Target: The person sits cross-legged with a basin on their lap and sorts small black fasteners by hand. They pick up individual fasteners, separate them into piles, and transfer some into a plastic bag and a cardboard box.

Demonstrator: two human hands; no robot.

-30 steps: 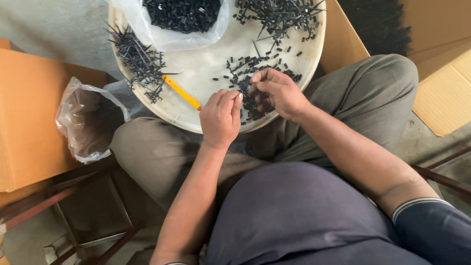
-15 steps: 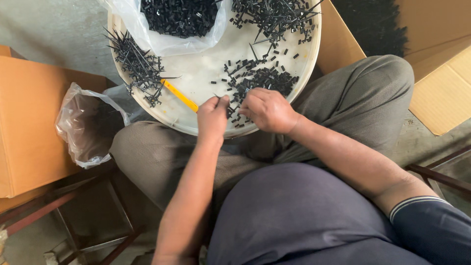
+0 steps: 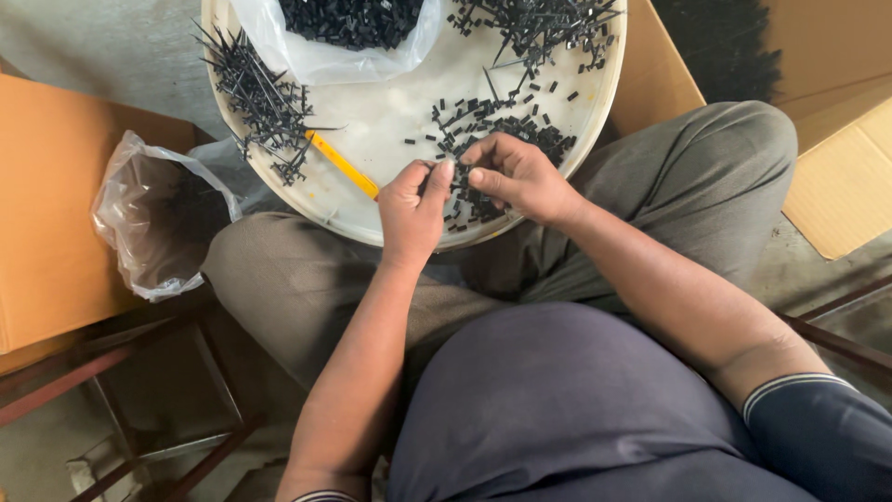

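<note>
Two bare hands meet, fingertips almost touching.
Left hand (image 3: 413, 209) is curled, thumb and forefinger pinched together; right hand (image 3: 516, 177) faces it with fingers bent inward. Both forearms reach forward from the lap, elbows bent.

Yellow stick (image 3: 342, 164), cardboard boxes (image 3: 46, 214) — clear bag (image 3: 153, 223)

I see clear plastic bag (image 3: 321, 42) of black parts on white tray, top. Second crumpled clear bag (image 3: 153, 228) left of knee, against tan cardboard box (image 3: 46, 204). More tan cartons (image 3: 836, 130) right.
</note>
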